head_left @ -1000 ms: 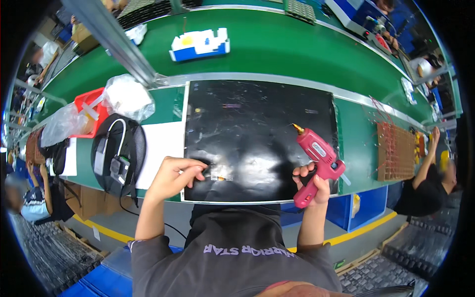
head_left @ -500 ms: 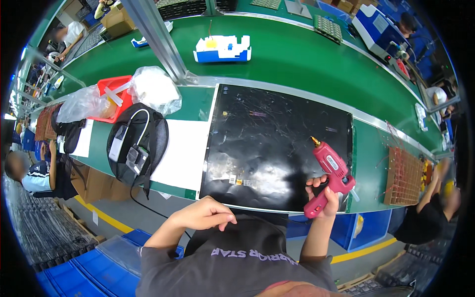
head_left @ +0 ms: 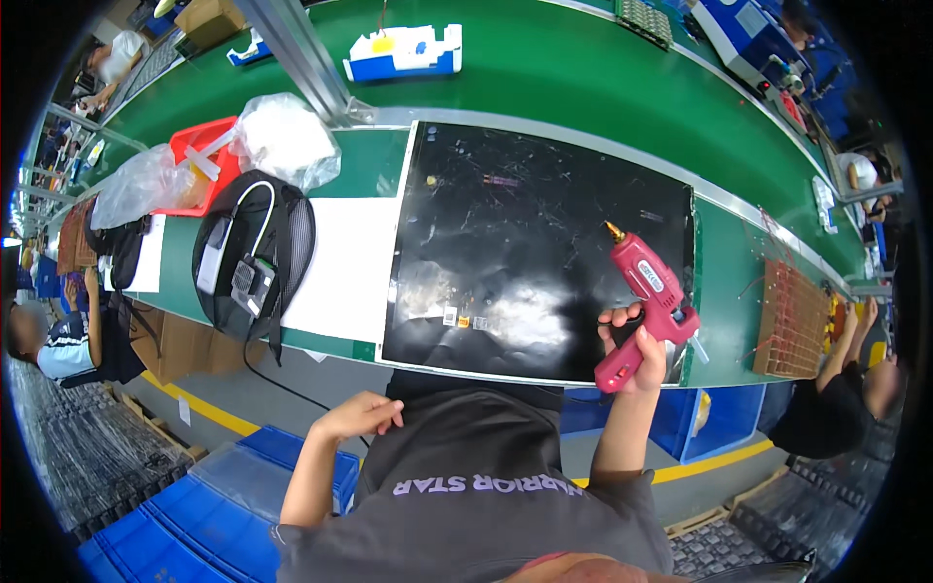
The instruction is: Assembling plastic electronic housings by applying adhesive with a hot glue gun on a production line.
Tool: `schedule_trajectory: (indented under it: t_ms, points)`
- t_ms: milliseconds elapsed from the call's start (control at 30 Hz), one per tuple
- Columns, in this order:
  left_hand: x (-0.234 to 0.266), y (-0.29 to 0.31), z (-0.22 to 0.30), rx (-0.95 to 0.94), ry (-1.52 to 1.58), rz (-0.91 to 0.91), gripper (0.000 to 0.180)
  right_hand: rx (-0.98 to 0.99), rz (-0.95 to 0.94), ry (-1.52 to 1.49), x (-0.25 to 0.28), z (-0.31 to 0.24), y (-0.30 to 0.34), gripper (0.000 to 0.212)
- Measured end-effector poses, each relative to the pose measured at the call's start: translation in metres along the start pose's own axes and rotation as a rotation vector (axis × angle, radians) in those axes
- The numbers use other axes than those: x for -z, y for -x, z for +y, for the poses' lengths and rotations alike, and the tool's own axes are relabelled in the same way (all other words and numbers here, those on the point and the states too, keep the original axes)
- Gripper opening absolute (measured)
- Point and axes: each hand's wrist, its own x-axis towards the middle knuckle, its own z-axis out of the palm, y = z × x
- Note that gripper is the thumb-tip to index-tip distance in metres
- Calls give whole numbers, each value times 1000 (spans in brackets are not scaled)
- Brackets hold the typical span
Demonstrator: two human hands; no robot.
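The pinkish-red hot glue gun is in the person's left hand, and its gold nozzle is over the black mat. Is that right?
Not quite: the head view shows the pinkish-red hot glue gun in the person's right hand, not the left hand. Its gold nozzle is over the black mat.

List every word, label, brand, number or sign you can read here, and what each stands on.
Dark grey shirt: purple lettering, upside down; wording not copied here.
Pinkish-red glue gun in the right hand: pale oval label, too small to read.
Black mat: white sticker and orange sticker toward its near edge, marks too small to read.
Blue and white machine: pale panel, too blurred to read.
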Motion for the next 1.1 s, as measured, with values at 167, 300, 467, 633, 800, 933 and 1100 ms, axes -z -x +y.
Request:
schedule_trajectory:
  t_ms: [167, 300, 467, 633, 800, 933, 1100]
  points:
    - [9, -15, -56, 15, -213, 268, 44, 4, 43, 50, -4, -2, 1, 31]
    - [11, -7, -59, -93, -568, 469, 43, -13, 19, 68, -4, -1, -1, 29]
    - [5, 56, 29, -244, -243, 167, 39, -9, 10, 98, -3, 0, -1, 27]
    - [1, 92, 66, -1160, 421, -35, 42, -12, 36, 108, -3, -4, 2, 26]
    - [-8, 73, 103, -1187, 564, 202, 36, -25, 19, 114, -4, -5, 4, 26]
    - [-29, -4, 148, -841, 305, 341, 13, -26, 7, 122, -9, -5, 4, 26]
    - [-52, -85, 199, -1032, -117, 562, 33, -31, -15, 116, -12, -5, 7, 27]
